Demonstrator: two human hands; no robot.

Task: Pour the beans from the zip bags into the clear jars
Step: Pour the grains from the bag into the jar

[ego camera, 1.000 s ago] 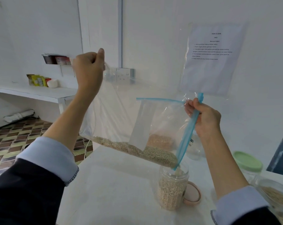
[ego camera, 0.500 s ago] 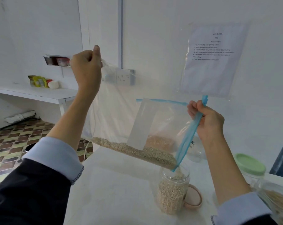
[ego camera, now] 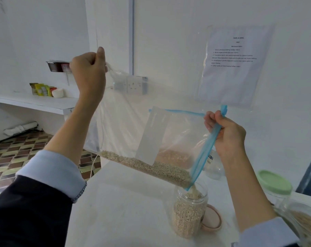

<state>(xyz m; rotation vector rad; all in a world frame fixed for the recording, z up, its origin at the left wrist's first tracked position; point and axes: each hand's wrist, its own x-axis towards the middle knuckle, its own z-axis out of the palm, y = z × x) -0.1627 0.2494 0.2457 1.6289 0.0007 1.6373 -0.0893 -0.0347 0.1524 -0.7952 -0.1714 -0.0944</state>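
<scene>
Beans are streaming from the tilted zip bag (ego camera: 151, 122) into the open clear jar (ego camera: 189, 211) on the bench (ego camera: 124, 211).
The jar is filling, a low band of beans (ego camera: 147, 166) is still lying in the bag; right hand (ego camera: 226, 134) is pinching the blue zip strip, left hand (ego camera: 88, 72) is gripping the raised far corner. At right, a green-lidded jar (ego camera: 276, 188) and another container are cut off, contents unclear.

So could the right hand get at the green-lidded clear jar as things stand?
Probably not right away: the right hand grips the blue zip edge of the clear plastic zip bag. The green-lidded clear jar stands unobstructed beside that forearm.
</scene>
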